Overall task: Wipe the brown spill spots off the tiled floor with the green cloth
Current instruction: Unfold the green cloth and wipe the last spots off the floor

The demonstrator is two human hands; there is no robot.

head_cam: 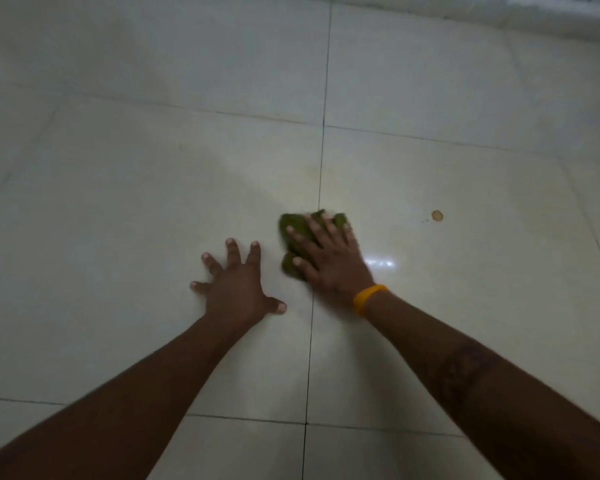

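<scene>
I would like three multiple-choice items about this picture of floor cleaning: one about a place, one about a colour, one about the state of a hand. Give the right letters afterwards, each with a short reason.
1. Where does the round brown spill spot lie, seen from the crumpled green cloth?
A. to its right
B. to its left
C. under it

2. What colour is the rubber band on the right wrist?
A. blue
B. yellow
C. white

3. What does the left hand do?
A. grips the cloth
B. makes a fist in the air
C. rests on the pale tiled floor, fingers spread

Key:
1 A: the round brown spill spot lies apart from the crumpled green cloth, on its right.
2 B: the rubber band is yellow.
3 C: the left hand lies splayed on the pale tiled floor; the right hand presses the cloth.
</scene>
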